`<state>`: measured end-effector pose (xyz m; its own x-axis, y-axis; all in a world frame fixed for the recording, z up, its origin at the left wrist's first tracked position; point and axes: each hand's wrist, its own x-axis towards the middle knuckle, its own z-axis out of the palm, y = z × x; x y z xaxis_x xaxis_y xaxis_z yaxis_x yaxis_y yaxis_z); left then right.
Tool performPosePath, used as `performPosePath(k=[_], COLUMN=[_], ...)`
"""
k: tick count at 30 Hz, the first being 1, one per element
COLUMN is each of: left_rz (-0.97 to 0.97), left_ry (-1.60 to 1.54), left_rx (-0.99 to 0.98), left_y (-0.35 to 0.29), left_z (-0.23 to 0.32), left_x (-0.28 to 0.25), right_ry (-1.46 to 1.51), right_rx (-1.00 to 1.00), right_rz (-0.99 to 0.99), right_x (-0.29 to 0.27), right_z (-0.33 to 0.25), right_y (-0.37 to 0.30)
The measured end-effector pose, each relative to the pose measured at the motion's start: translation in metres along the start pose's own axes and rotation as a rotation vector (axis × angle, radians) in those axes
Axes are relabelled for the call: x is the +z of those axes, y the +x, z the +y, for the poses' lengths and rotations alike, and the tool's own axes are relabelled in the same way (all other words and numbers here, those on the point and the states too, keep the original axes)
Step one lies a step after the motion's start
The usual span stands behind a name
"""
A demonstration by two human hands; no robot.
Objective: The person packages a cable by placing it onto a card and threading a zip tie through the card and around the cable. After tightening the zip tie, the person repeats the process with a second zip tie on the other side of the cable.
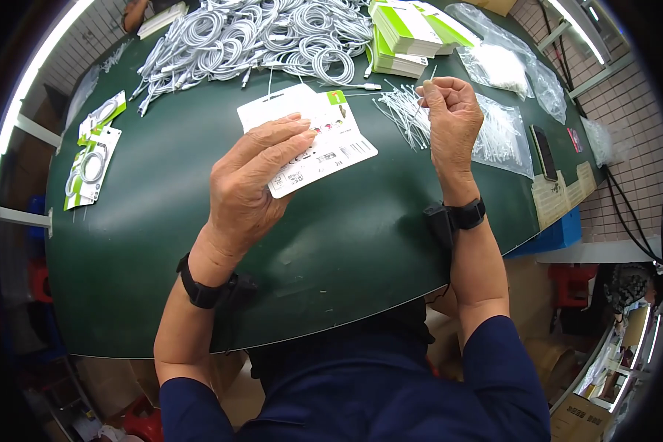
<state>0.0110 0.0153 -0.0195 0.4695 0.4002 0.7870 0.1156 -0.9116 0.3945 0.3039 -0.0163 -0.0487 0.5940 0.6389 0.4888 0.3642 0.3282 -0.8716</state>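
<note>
At eleven o'clock my left hand (244, 171) grips white cards (337, 141); at one, my right hand (455, 121) pinches a thin tie (434, 71).

At twelve o'clock, a flat white card with a green corner block (333, 152) bears a square matrix code (295, 177) toward its own seven o'clock, a striped barcode (359, 146) toward its three o'clock, and small symbols; its fine print is illegible. At one o'clock, the stacked green-and-white cards (409, 28) carry illegible print. At four o'clock, a brown cardboard box (576, 422) shows dark, blurred characters.
</note>
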Motion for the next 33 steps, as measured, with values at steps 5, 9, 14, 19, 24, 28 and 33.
performPosePath(k=[5, 9, 14, 19, 24, 28, 33], left_rz=[-0.003, -0.004, -0.027, -0.009, 0.008, 0.011, -0.005], left_ry=[0.047, 0.062, 0.082, 0.130, 0.111, 0.100, 0.083], left_rx=[0.030, 0.031, 0.039, 0.033, 0.022, 0.025, 0.068], left_y=[-0.004, -0.007, -0.005, -0.007, -0.013, -0.014, -0.017], left_z=[-0.005, -0.010, -0.013, -0.016, -0.018, -0.017, -0.024], left_x=[0.006, 0.010, 0.010, 0.007, 0.009, 0.009, 0.010], right_ry=[0.364, 0.354, 0.370, 0.413, 0.231, 0.218, 0.148], right_rx=[0.281, 0.329, 0.342, 0.333, 0.176, 0.132, 0.174], right_rz=[-0.215, -0.325, -0.415, -0.468, -0.538, -0.553, -0.531], right_x=[0.002, 0.012, 0.014, 0.016, 0.012, 0.017, 0.020], right_z=[-0.012, -0.024, -0.026, -0.035, -0.042, -0.054, -0.070], right_y=[-0.013, -0.027, -0.030, -0.032, -0.041, -0.050, -0.059])
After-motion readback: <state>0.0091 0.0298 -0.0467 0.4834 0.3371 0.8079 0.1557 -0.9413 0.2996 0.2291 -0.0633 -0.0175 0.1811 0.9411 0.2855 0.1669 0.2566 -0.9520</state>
